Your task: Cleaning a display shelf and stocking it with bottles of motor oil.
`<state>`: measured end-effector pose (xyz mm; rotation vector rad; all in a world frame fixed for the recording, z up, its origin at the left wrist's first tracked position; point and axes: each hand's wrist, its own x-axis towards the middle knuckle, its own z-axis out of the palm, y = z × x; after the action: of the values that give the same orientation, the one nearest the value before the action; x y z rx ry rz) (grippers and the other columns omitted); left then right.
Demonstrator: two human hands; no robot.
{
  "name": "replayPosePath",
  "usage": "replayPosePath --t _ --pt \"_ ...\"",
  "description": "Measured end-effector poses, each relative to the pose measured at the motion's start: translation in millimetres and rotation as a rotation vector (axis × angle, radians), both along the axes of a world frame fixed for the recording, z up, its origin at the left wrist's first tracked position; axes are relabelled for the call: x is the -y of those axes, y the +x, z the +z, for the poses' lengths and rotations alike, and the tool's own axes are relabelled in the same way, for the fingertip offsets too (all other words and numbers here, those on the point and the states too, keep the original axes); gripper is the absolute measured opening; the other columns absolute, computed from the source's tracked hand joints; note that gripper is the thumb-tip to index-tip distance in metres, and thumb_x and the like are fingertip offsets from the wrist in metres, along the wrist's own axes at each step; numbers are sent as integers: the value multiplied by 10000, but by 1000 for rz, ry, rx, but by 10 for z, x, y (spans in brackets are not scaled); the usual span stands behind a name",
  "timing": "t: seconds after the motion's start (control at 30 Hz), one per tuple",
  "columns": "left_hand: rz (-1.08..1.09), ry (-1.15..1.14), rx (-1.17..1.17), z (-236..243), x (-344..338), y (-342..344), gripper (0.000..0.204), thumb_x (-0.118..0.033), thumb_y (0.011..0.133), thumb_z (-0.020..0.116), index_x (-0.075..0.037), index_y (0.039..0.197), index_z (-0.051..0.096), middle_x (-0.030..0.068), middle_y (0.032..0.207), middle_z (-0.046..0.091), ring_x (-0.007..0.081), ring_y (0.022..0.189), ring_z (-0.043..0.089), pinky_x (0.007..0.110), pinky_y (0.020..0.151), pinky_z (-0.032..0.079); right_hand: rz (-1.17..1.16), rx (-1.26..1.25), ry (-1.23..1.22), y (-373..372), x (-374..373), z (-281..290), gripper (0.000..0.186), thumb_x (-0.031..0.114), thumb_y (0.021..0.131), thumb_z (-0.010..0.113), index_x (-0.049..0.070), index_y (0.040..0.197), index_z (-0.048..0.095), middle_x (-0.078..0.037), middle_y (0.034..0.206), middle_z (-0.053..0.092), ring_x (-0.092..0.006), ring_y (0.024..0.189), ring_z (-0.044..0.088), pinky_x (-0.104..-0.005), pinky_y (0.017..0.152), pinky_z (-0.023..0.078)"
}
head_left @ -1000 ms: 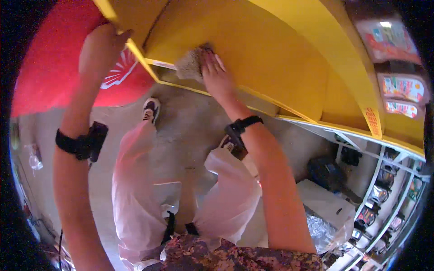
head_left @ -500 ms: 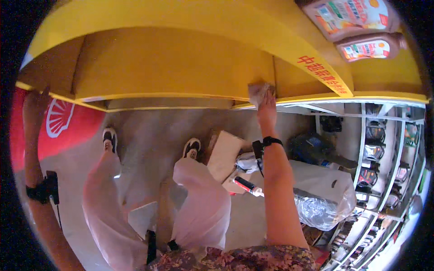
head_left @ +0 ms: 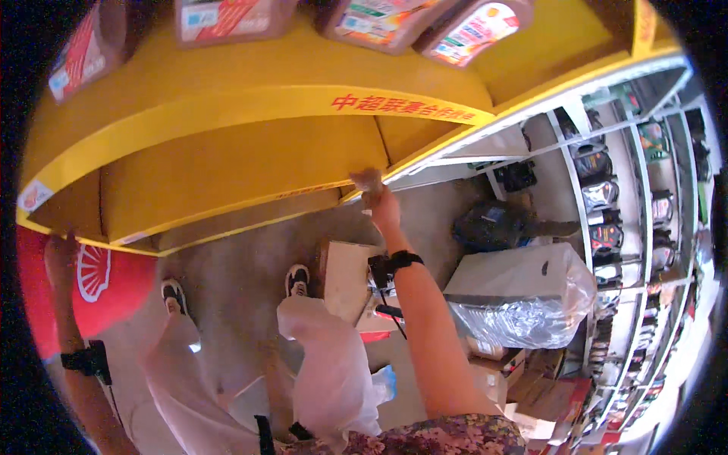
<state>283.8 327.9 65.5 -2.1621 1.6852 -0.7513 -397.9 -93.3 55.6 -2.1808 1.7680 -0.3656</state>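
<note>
My right hand [head_left: 383, 205] holds a crumpled beige cloth [head_left: 367, 180] against the front lip of a yellow shelf unit [head_left: 250, 155], near an inner divider. My left hand [head_left: 59, 254] is at the unit's lower left corner, beside a red panel [head_left: 114, 296] with a white emblem; its fingers are dim and partly cut off by the edge, so their grip is unclear. Brown bottles [head_left: 220, 19] with colourful labels stand on the shelf above a curved yellow band with red lettering [head_left: 402, 106].
My legs are on the concrete floor below, beside cardboard boxes [head_left: 345, 277] and a large grey plastic-wrapped package [head_left: 519, 296], with a dark bundle [head_left: 489, 224] behind it. A white rack [head_left: 644, 288] of dark containers runs down the right, with more cartons [head_left: 538, 402] at its foot.
The view has swung round, bringing more bottles into sight. My right hand has shifted rightward along the yellow shelf with the cloth. My left hand appears lower at the left edge.
</note>
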Motion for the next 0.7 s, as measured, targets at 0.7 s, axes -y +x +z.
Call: replayPosePath --t 0.7 --pt "25 -758 -1115 201 247 -604 374 -458 838 644 -145 1033 701 99 666 657 238 517 583 348 489 461 -483 -379 -530 -385 1053 1051 490 377 888 546 -16 1161 441 -174 755 669 -367 688 672 -463 593 542"
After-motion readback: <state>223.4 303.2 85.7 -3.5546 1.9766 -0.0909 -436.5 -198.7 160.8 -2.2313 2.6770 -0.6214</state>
